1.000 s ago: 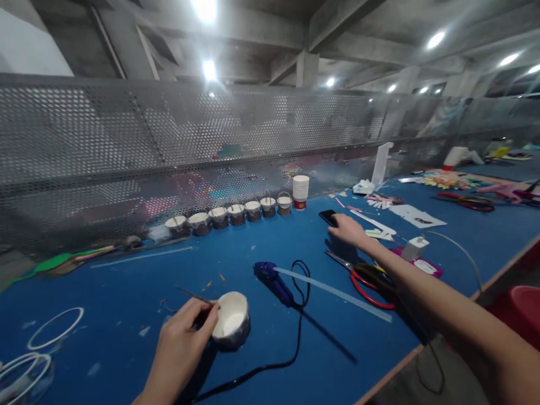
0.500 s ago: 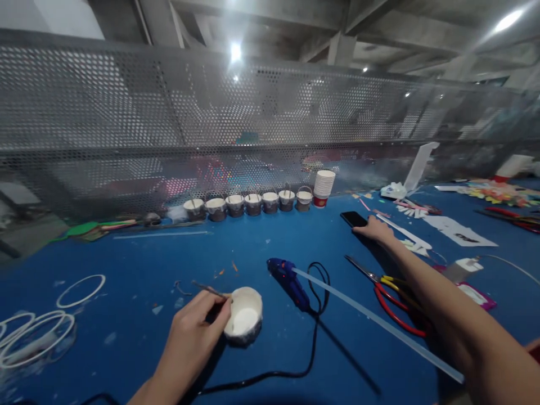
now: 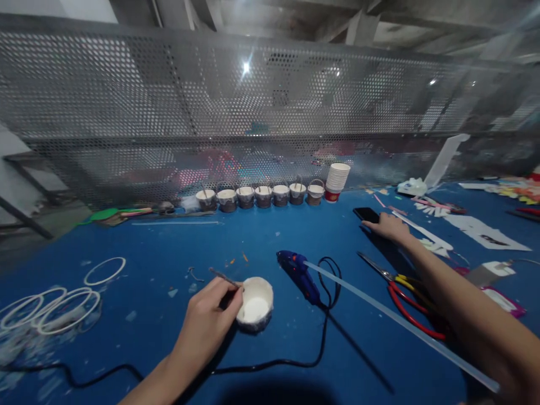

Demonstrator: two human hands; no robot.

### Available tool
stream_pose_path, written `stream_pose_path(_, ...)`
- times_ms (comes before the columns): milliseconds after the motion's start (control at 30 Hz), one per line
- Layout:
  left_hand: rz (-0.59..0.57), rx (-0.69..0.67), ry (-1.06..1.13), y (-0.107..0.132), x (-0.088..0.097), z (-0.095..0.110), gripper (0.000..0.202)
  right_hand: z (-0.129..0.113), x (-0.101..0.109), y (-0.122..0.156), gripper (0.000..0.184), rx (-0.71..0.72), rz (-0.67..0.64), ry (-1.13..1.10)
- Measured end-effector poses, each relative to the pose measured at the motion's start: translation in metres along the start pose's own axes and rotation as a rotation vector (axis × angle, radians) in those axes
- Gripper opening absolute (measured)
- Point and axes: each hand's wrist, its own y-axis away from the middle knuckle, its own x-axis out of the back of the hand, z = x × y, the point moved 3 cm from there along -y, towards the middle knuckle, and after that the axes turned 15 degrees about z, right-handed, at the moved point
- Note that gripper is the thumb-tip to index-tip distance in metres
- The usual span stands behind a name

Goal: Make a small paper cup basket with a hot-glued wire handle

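My left hand point(image 3: 213, 309) pinches the rim of a small, low white cup point(image 3: 256, 301) with a dark, rough outer wrap, standing on the blue table. A thin brown twig-like strip point(image 3: 223, 277) juts out leftward from the pinch at the rim. Far out to the right, my right hand point(image 3: 390, 226) grips the near right end of a black phone point(image 3: 366, 215) lying flat; some fingers are hard to make out. Between the hands lies a blue glue gun point(image 3: 300, 277), with a long translucent glue stick point(image 3: 392, 315) running from its back.
A row of several small wrapped cups point(image 3: 263, 197) with handles stands along the perforated metal screen point(image 3: 270, 101), beside a stack of paper cups point(image 3: 337, 179). Red-handled scissors point(image 3: 415, 315) lie under my right forearm. White rings point(image 3: 105, 271) lie left; a black cord point(image 3: 270, 367) crosses the front.
The view has shifted, so everything sits a little farther right. My left hand keeps its pinch on the cup, and my right hand stays at the phone, which has not visibly moved.
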Motion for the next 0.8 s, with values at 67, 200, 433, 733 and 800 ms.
stream_pose_path(67,0.012,-0.008,-0.003,-0.001,0.001,0.001,0.02,-0.016,0.011,0.021,0.043,0.101,-0.001,0.016)
stream_pose_path(200,0.044,-0.019,0.01,-0.002,0.001,0.0,0.021,-0.052,0.038,0.092,0.026,0.503,-0.01,-0.031)
stream_pose_path(433,0.049,0.004,0.004,-0.005,0.001,-0.005,0.024,-0.091,0.089,0.196,0.015,0.769,-0.255,-0.243)
stream_pose_path(733,0.004,0.096,-0.042,-0.006,0.004,-0.009,0.033,-0.147,0.088,0.222,0.024,0.788,-0.505,-0.704)
stream_pose_path(800,0.008,0.096,-0.045,-0.007,0.004,-0.008,0.035,-0.153,0.081,0.221,0.028,0.738,-0.474,-0.768)
